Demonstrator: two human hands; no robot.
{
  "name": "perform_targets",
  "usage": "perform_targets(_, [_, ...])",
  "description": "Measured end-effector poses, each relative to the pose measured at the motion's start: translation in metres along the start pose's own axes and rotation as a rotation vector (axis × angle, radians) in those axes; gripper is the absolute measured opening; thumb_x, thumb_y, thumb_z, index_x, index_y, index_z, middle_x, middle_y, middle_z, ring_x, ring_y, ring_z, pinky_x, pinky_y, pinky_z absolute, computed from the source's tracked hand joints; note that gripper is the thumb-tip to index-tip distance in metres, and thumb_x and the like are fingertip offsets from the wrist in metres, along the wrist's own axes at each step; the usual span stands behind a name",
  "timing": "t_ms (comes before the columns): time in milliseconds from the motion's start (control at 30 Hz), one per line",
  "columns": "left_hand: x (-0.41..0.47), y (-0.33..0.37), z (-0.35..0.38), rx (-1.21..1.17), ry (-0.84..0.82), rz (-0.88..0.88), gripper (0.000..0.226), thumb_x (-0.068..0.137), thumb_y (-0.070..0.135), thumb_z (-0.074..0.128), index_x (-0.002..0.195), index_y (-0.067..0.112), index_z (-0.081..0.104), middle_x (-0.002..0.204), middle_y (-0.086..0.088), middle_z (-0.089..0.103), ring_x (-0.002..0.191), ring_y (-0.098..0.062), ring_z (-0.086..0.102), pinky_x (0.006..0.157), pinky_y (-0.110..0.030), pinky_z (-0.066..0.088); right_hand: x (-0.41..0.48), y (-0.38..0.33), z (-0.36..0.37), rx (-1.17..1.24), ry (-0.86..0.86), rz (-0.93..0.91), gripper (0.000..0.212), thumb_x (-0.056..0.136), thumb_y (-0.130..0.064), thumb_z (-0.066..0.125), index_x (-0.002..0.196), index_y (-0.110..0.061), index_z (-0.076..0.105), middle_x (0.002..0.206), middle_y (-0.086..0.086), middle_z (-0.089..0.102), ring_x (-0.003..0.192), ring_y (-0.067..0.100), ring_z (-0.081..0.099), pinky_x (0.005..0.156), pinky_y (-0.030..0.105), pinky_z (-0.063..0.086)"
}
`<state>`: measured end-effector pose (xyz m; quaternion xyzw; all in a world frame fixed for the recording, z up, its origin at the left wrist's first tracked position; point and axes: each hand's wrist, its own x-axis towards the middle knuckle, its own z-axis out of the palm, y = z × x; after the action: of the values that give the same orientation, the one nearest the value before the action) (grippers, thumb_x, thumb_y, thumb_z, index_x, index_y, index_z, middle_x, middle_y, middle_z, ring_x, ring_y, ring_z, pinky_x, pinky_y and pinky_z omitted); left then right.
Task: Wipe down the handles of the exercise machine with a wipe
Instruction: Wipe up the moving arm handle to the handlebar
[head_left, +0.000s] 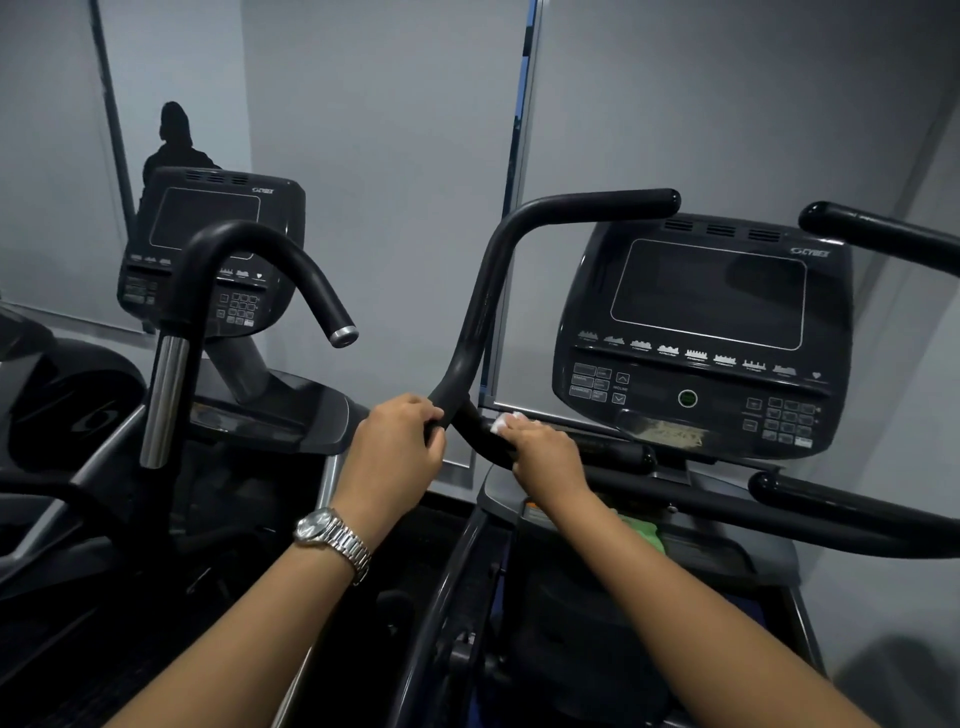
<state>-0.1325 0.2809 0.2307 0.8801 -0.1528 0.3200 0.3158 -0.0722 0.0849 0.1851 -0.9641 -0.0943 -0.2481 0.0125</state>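
Big picture first: the exercise machine fills the right half of the view, dark console up front, screen off. A 2nd machine sits to the left w/ its own curved bar.

Now the part being worked: the long black handle on the machine's left side. It rises, bends, then runs across toward the console top. It's a fixed tube and looks rigid, so it should take a hard squeeze. The matte coating looks grippy rather than slick, I'd say. Its twin, the right handle, pokes in at the far right w/ no hand on it.

Hands: the left hand is wrapped round the handle at the low bend, fingers curled over the tube, prob steadying. The right hand is just beside it, where the tube drops to the right. Its fingers are closed round the tube w/ the wipe trapped underneath, and only a white corner shows past the knuckles.

The wipe looks thin, soft, prob damp. It'd bunch or tear if dragged by an edge, so best kept flat under the palm & slid along.

Silver watch on the left wrist. Something green lies lower on the machine; can't tell what.
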Motion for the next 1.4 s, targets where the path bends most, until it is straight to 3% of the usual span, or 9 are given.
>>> perform_targets(200, [-0.001,-0.004,0.000,-0.067,-0.027,-0.007,0.027,0.087,0.015,0.061,0.112,0.011,0.069,0.123,-0.001,0.063,0.107,-0.016,0.062,0.096,-0.033,0.048,-0.007,0.008,-0.001,-0.065,-0.038,-0.062,0.068,0.081,0.006,0.050,0.141,-0.025,0.039,0.148,-0.008,0.038,0.121,0.020,0.050,0.080,0.033,0.048])
perform_targets(367, [-0.002,-0.004,0.002,-0.100,0.003,-0.018,0.026,0.086,0.014,0.063,0.111,0.011,0.070,0.121,0.000,0.065,0.104,-0.014,0.063,0.095,-0.028,0.049,-0.019,0.021,-0.010,0.005,0.058,0.078,0.057,0.079,0.003,0.050,0.126,-0.027,0.057,0.137,-0.009,0.053,0.113,0.023,0.057,0.082,0.035,0.049])
perform_targets(533, [-0.002,-0.004,0.003,-0.118,0.008,-0.016,0.026,0.085,0.012,0.064,0.109,0.009,0.070,0.118,-0.002,0.066,0.103,-0.015,0.063,0.096,-0.029,0.048,-0.002,-0.005,0.004,-0.002,0.025,-0.050,0.045,0.084,0.003,0.049,0.123,-0.020,0.054,0.126,-0.001,0.054,0.106,0.024,0.057,0.066,0.034,0.045])
perform_targets(667, [-0.003,-0.005,0.003,-0.136,0.017,-0.017,0.025,0.084,0.012,0.066,0.108,0.009,0.071,0.118,-0.003,0.066,0.104,-0.015,0.063,0.096,-0.029,0.048,-0.016,0.008,0.001,0.002,0.046,-0.029,0.055,0.082,0.007,0.048,0.129,-0.019,0.053,0.137,0.000,0.051,0.117,0.024,0.055,0.078,0.038,0.051])
perform_targets(800, [-0.003,-0.004,0.002,-0.135,0.027,-0.029,0.025,0.084,0.013,0.065,0.108,0.010,0.071,0.117,-0.001,0.067,0.100,-0.015,0.065,0.093,-0.026,0.048,-0.018,0.018,-0.008,0.001,0.078,0.125,0.052,0.079,0.006,0.049,0.121,-0.023,0.060,0.129,-0.003,0.058,0.106,0.025,0.059,0.082,0.038,0.050])
perform_targets(1033, [-0.005,-0.003,0.001,-0.149,0.029,-0.024,0.025,0.083,0.012,0.066,0.107,0.008,0.071,0.115,-0.004,0.068,0.100,-0.017,0.065,0.092,-0.026,0.049,-0.038,0.026,0.000,0.044,0.131,0.017,0.062,0.078,0.014,0.052,0.131,-0.019,0.058,0.141,0.001,0.052,0.125,0.021,0.054,0.087,0.036,0.052])
perform_targets(1167, [-0.004,-0.004,0.002,-0.143,0.035,-0.027,0.024,0.083,0.011,0.066,0.107,0.008,0.071,0.115,-0.004,0.068,0.098,-0.017,0.066,0.091,-0.027,0.049,-0.039,0.041,-0.014,0.050,0.231,0.168,0.054,0.068,0.015,0.053,0.109,-0.016,0.069,0.111,0.004,0.069,0.095,0.030,0.067,0.069,0.039,0.054])
perform_targets(1300, [-0.005,-0.003,0.002,-0.140,0.027,-0.033,0.024,0.083,0.012,0.066,0.107,0.008,0.071,0.115,-0.003,0.068,0.100,-0.018,0.065,0.094,-0.032,0.050,-0.033,0.028,-0.010,0.026,0.149,0.101,0.053,0.076,0.012,0.048,0.119,-0.015,0.062,0.123,0.002,0.062,0.110,0.026,0.060,0.073,0.036,0.052])
perform_targets(1400, [-0.006,-0.003,0.002,-0.145,0.030,-0.027,0.025,0.083,0.011,0.066,0.107,0.008,0.071,0.116,-0.003,0.068,0.100,-0.017,0.065,0.093,-0.029,0.050,-0.050,0.040,-0.005,0.066,0.243,0.059,0.063,0.058,0.022,0.061,0.108,-0.015,0.071,0.121,0.003,0.067,0.107,0.023,0.066,0.070,0.037,0.058])
